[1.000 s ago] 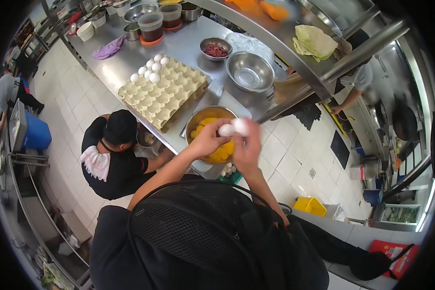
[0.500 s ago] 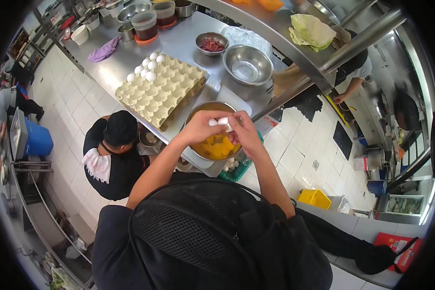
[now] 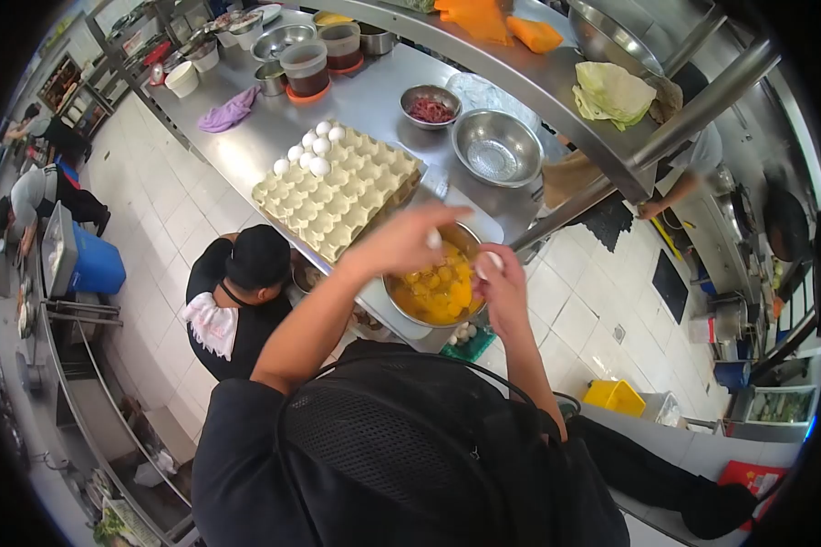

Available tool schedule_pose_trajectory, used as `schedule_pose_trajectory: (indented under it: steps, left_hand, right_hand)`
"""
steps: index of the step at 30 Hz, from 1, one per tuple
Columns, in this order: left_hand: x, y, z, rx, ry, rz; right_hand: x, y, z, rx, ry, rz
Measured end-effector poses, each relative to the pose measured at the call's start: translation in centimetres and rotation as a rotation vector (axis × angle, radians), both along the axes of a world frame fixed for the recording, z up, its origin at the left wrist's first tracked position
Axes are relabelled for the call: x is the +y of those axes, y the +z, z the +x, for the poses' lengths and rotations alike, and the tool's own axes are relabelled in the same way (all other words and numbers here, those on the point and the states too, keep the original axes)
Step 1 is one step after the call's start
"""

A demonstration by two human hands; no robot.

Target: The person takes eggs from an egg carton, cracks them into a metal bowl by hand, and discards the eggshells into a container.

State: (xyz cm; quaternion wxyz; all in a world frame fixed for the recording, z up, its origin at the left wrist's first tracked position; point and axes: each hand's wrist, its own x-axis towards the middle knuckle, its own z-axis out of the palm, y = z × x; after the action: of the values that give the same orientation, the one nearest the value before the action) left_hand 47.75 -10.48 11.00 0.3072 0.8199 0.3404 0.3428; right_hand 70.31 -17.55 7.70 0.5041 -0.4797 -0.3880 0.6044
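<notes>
Head view: bowl (image 3: 462, 241) holds yolks (image 3: 438, 296); tray (image 3: 347, 201), uncracked eggs (image 3: 321, 146). Right hand (image 3: 506, 284) clamps shell (image 3: 491, 262); left hand (image 3: 403, 239) blurred, grip cannot tell.

A: Are both hands clear?
B: No. The left hand (image 3: 409, 239) is smeared, and a pale piece at its fingers is too blurred to name. The right hand (image 3: 509, 284) partly covers a white egg (image 3: 490, 262); whether it is whole or cracked cannot be told.
A: What else is hidden?
B: The left hand blocks part of the bowl (image 3: 463, 235). The left forearm (image 3: 312, 314) hides part of a crouching person (image 3: 257, 260). A green basket (image 3: 471, 350) shows only partly. A steel pan (image 3: 614, 38) and something orange (image 3: 472, 18) are cut by the top edge.
</notes>
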Motion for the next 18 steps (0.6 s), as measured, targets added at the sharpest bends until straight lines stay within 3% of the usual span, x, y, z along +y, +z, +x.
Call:
schedule_pose_trajectory:
  steps: [5,7,8,9,11,13,15,18]
  left_hand:
    - [10.9,-1.4,-12.1,0.295,0.602,-0.07]
    - [14.2,-3.4,-16.2,0.672,0.755,-0.164]
    - [14.6,-3.6,-16.5,0.68,0.743,-0.16]
    - [14.8,-3.8,-16.7,0.78,0.761,-0.265]
    - [14.7,-4.7,-16.4,0.889,0.765,-0.379]
    - [14.4,-5.9,-15.6,0.935,0.862,-0.138]
    - [14.0,-4.6,-14.4,0.934,0.842,-0.266]
    - [14.5,-5.7,-15.1,0.896,0.882,-0.132]
  right_hand:
    - [-2.0,-1.7,5.6,-0.039,-0.324,0.099]
    - [-2.7,-3.9,7.2,-0.348,-0.281,0.043]
    - [-3.2,-4.2,7.4,-0.538,-0.269,0.018]
    - [-3.4,-5.6,7.9,-0.532,-0.279,0.006]
    - [-3.7,-7.5,8.5,-0.836,-0.334,0.211]
    - [-4.1,-7.1,8.3,-0.688,-0.368,0.081]
    - [-4.3,-6.4,8.0,-0.555,-0.359,0.025]
    - [-4.5,-5.3,7.6,-0.541,-0.387,0.017]
